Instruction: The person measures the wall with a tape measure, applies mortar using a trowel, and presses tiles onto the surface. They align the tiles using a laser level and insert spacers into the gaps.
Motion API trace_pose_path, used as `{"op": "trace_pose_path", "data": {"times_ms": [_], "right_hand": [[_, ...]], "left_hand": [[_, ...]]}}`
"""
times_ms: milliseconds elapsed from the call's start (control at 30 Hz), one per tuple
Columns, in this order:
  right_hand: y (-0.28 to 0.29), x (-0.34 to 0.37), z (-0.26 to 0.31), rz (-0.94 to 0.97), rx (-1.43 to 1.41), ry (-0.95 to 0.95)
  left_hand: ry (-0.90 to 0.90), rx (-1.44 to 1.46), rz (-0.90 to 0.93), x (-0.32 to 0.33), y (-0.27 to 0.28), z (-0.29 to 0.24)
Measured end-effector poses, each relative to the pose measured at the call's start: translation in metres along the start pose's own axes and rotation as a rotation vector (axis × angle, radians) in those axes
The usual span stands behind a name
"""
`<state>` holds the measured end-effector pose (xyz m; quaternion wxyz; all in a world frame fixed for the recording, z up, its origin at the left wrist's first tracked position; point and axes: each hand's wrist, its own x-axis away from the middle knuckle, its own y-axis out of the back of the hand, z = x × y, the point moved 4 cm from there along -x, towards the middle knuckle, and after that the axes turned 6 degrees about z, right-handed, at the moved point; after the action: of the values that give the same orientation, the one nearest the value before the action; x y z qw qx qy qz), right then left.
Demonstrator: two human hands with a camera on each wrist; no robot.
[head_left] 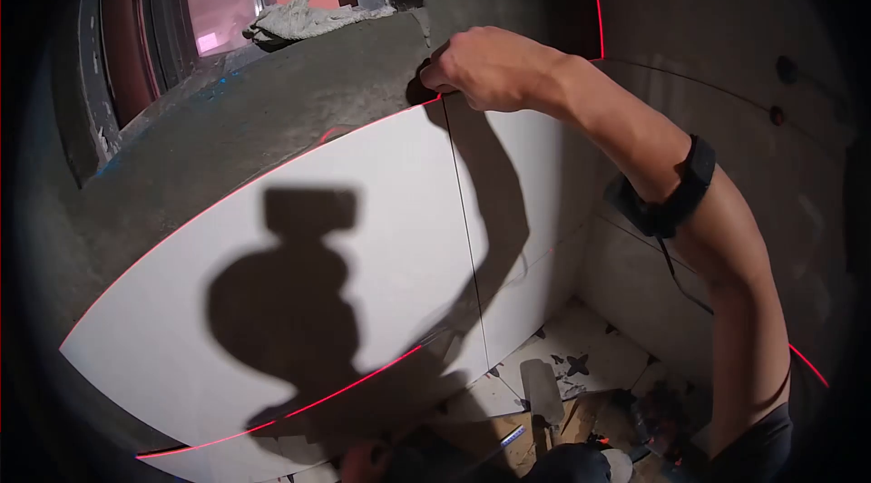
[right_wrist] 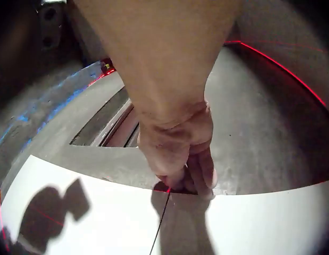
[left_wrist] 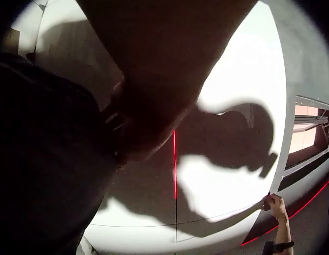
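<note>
My right hand (head_left: 485,66) is at the top edge of two large white tiles on the wall, right over their upright joint. In the right wrist view its bent fingers (right_wrist: 207,172) point down at that edge. I cannot tell whether they pinch anything small there. The larger white tile (head_left: 399,211) spreads to the left of the joint, a narrower white tile (head_left: 535,175) to the right. My left hand (left_wrist: 143,127) is low, in deep shadow, its fingers against dark clothing (left_wrist: 42,149).
A window (head_left: 218,2) opens in the grey wall above, with a crumpled cloth (head_left: 304,20) on its sill. Red laser lines run along the tile edges. Below right, a trowel (head_left: 542,392) and other tools are near the patterned floor tiles (head_left: 581,361). Shadows of head and arm cross the tiles.
</note>
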<state>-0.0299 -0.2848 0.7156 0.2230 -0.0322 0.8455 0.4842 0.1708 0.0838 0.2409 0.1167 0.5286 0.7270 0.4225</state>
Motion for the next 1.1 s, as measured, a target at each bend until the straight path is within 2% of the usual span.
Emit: {"op": "trace_pose_path", "data": {"times_ms": [33,133,267,333,533,633,767,867,933,967,1000,1067,1100], "right_hand": [[0.007,-0.003,0.003,0.091,0.038,-0.035],[0.008,-0.01,0.004,0.117,0.083,0.016],[0.007,-0.02,0.0,0.109,0.125,0.097],[0.007,-0.019,0.002,0.052,0.128,0.196],[0.011,-0.022,0.005,0.152,0.126,0.17],[0.006,-0.025,0.004,0.103,0.104,0.224],[0.002,-0.026,0.001,0.134,0.136,0.199],[0.007,-0.021,0.0,0.062,0.153,0.215],[0.014,-0.006,-0.003,-0.185,0.204,0.188],[0.026,0.006,-0.003,-0.375,0.142,0.075],[0.021,0.015,0.004,-0.379,0.14,0.076],[-0.006,0.036,0.0,-0.575,-0.574,-0.272],[-0.037,0.038,0.006,-0.538,-0.803,-0.375]], "left_hand": [[0.026,-0.048,-0.07,0.005,-0.001,-0.005],[0.002,-0.045,-0.108,0.0,-0.01,0.005],[-0.014,-0.064,-0.075,-0.011,-0.012,0.016],[0.011,-0.038,-0.008,-0.015,-0.015,0.019],[0.071,-0.106,-0.033,-0.017,-0.012,-0.006],[0.107,-0.119,-0.006,-0.02,-0.012,-0.018],[0.119,-0.07,0.04,-0.03,-0.022,-0.015],[0.145,-0.103,0.025,-0.035,-0.033,-0.003],[0.039,-0.173,0.0,-0.035,-0.034,-0.004],[0.07,-0.146,-0.011,-0.031,-0.032,-0.009],[0.072,-0.148,-0.014,-0.031,-0.028,-0.011],[0.07,-0.077,0.089,-0.031,-0.026,-0.01],[0.069,-0.083,0.082,-0.031,-0.026,-0.011]]}}
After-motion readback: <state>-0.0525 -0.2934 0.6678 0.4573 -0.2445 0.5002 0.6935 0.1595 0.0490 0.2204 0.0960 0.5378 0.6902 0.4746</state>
